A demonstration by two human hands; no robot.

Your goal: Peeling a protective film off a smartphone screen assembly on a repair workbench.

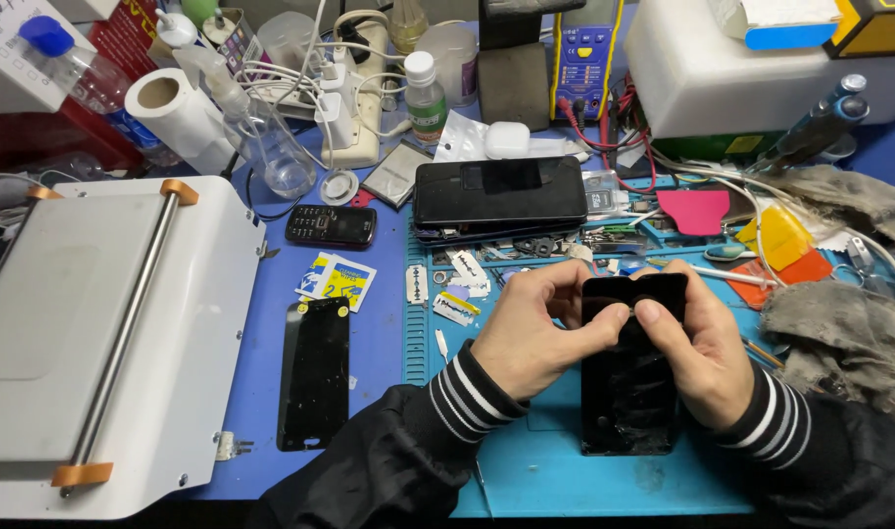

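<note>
On the blue mat of the table (526,480), both hands grip one black phone screen (628,392).
Left hand (531,333) and right hand (702,353) pinch its top edge; a clear flask (271,147) behind looks nearly empty.

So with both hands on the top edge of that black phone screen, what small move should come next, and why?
Probably keep working the top edge loose with the thumbs. Both the left hand and right hand pinch the upper end of the black phone screen, while its lower end rests on the blue mat. Razor blades lie close by if the edge needs prying.
</note>
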